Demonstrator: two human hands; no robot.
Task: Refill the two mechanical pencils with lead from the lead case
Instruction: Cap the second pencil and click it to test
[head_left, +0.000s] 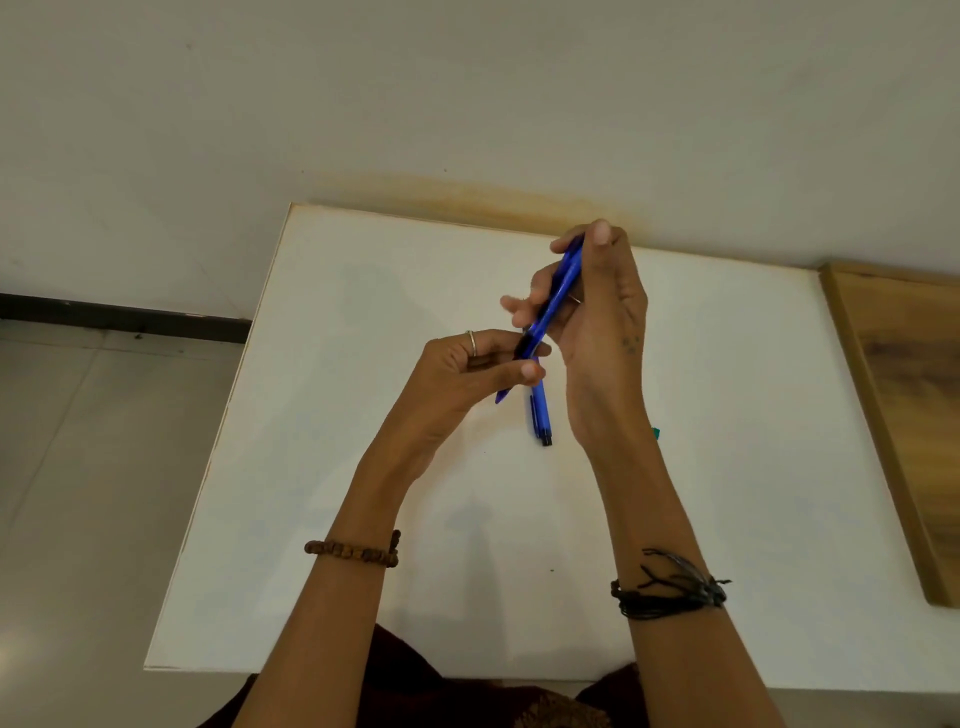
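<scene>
- Gripping one blue pencil above the table near its far edge, right hand curls round the upper barrel.
- Left hand pinches its lower end.
- Second blue pencil lies on the table below the hands.

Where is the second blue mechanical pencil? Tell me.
In the head view, the second blue mechanical pencil lies on the white table, between both wrists, below the held pencil.

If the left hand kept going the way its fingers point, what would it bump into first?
Probably the right hand. The left hand's fingers point right, pinching the lower end of the blue pencil both hands hold. Depth is unclear.
</scene>
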